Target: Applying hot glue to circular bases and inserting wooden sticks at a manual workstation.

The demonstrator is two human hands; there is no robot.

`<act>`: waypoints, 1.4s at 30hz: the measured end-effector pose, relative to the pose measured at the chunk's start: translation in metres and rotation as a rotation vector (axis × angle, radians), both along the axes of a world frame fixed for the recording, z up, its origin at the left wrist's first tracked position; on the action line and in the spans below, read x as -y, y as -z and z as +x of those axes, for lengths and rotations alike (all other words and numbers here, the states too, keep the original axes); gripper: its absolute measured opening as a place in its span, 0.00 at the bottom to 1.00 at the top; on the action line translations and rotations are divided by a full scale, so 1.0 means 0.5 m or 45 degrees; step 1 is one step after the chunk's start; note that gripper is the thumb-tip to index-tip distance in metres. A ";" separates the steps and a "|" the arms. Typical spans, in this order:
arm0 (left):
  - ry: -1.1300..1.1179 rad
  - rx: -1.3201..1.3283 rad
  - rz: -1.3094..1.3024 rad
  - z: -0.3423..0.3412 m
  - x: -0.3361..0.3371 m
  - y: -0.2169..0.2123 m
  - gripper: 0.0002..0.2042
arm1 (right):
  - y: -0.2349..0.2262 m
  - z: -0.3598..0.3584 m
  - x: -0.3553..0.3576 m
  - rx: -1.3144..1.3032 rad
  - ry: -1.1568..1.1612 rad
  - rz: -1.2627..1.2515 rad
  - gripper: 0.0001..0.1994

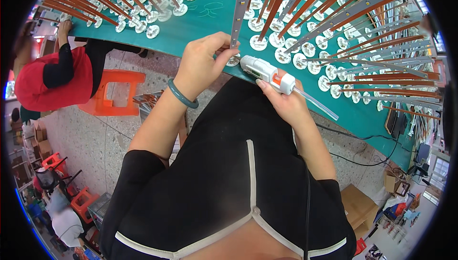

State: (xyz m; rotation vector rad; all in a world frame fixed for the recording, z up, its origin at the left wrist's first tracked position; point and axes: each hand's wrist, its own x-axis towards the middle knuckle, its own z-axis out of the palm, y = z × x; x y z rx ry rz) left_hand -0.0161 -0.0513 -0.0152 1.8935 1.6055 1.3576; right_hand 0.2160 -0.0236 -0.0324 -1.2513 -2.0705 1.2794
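Observation:
Between the thumb and fingers of my left hand (200, 64) is the lower end of a grey LED strip (241, 10), which stands up from the table's near edge. A small round white base (233, 61) sits at its foot, partly hidden by my fingertips. My right hand (288, 105) is closed around a white hot glue gun (260, 68). The gun's nozzle end points left toward that base; whether they touch, I cannot tell. A clear glue stick (320, 106) juts from the gun's back end.
Many brown and grey strips on round white bases (282, 55) crowd the green table (210, 10), ahead to the right and at far left. Black cables (353, 136) hang at the right. A co-worker in red (57, 79) is at the left, near an orange stool (136, 93).

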 end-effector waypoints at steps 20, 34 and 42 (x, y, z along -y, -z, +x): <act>0.267 0.038 -0.233 -0.026 -0.003 -0.018 0.07 | 0.012 0.004 -0.003 -0.028 0.008 0.021 0.15; 0.345 -0.014 -0.201 -0.023 -0.004 -0.017 0.07 | -0.010 -0.002 -0.002 0.077 -0.021 -0.014 0.17; 0.333 -0.023 -0.197 -0.020 -0.005 -0.016 0.07 | -0.007 -0.003 -0.003 0.061 -0.010 -0.014 0.17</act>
